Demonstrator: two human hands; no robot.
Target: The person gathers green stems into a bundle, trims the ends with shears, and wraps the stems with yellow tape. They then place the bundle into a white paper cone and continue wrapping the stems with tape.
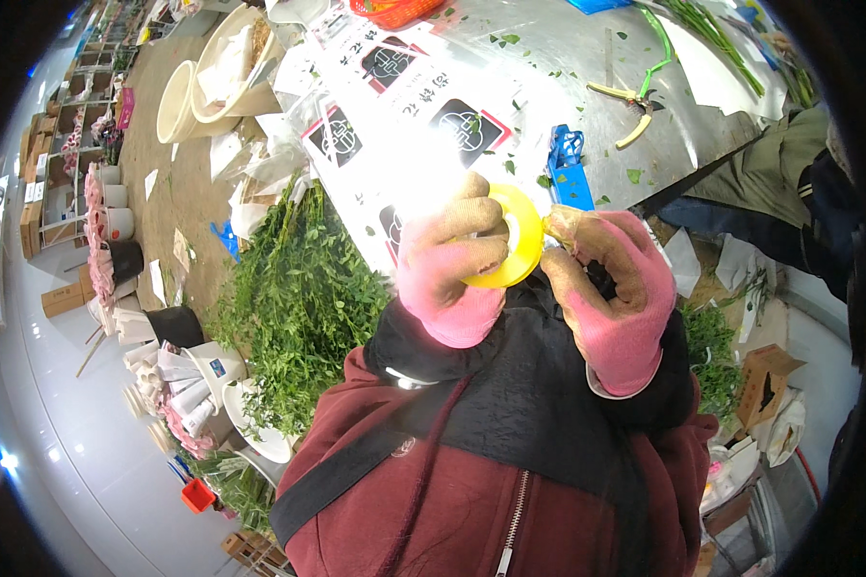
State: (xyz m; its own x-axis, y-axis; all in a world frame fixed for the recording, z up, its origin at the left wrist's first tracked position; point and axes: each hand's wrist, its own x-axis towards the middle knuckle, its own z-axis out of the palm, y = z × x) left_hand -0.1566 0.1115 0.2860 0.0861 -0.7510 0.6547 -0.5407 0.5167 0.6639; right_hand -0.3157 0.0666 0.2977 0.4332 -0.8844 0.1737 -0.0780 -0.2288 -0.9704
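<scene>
A roll of yellow tape (pixel 523 238) is held upright in front of my chest. My left hand (pixel 458 263), in a pink glove with soiled tan fingers, grips the roll with fingers through and around its ring. At the roll's right edge, my right hand (pixel 610 281), gloved alike, pinches a small crumpled piece that looks like the tape's end. Beyond the hands, printed white paper sheets (pixel 411 94) lie on a metal table (pixel 592 58). A blue box-like object (pixel 571 180) lies just past my right hand. Yellow-handled pruning shears (pixel 631 108) rest farther off.
Bundled leafy green stems (pixel 296 288) stand at the left beside the table. Cream buckets (pixel 220 79) are beyond them. An orange basket (pixel 397 9) sits at the far edge. Another person's sleeve (pixel 772 166) reaches in at right, near cut stems (pixel 722 50). A cardboard box (pixel 765 382) stands lower right.
</scene>
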